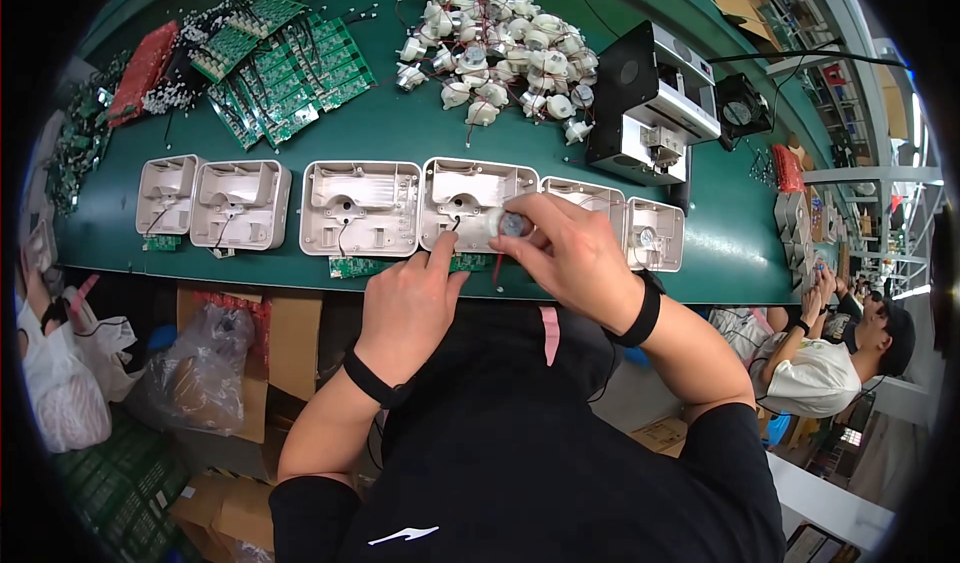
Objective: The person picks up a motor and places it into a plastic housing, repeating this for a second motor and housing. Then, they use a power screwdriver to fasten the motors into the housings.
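Note:
In my right hand (570,248) is a small motor (513,225) with a silver round end and white plastic, gripped between thumb and fingers. A red wire (499,266) hangs below it. The motor is over the right part of a white plastic housing (428,188). My left hand (408,303) holds nothing; its index finger stretches to the housing's near edge, by a black wire (457,222), with the thumb apart. Green circuit boards (352,266) lie along the near side of the housings, partly hidden by my left hand.
More white housings stand in a row: two left (283,203), one beside mine (305,213), two right (677,233); the far-right one holds a motor. Behind are a motor pile (520,53), circuit boards (330,63) and a black-and-silver machine (640,103). Other people (815,368) sit at right.

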A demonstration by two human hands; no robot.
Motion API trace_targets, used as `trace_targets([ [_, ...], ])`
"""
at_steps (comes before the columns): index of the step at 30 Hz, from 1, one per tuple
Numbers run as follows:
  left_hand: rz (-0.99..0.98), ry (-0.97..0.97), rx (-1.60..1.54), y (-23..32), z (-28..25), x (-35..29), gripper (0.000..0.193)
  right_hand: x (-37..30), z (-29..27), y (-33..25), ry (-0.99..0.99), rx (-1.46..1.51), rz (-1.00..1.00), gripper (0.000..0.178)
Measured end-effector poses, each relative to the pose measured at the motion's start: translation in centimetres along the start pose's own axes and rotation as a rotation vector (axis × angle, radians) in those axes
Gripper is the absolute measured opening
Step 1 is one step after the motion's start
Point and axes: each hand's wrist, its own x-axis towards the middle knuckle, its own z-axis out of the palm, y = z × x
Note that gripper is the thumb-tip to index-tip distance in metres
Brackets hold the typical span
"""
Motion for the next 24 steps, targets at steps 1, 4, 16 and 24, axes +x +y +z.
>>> trace_targets([
  [1,-0.014,0.004,-0.009,0.1,0.1,0.0,0.046,0.3,0.2,0.1,-0.032,-0.016,-0.009,0.028],
  [4,-0.012,0.024,-0.027,0.1,0.5,0.2,0.045,1.3,0.7,0.2,-0.109,-0.097,-0.058,0.026],
  [16,-0.013,0.067,-0.041,0.2,0.9,0.1,0.047,3.8,4.0,0.6,-0.275,-0.379,-0.237,0.019],
  [24,-0.141,0.120,-0.564,0.3,-3.2,-2.4,0.060,2.6,3.3,1.0,-0.200,-0.288,-0.239,0.017],
])
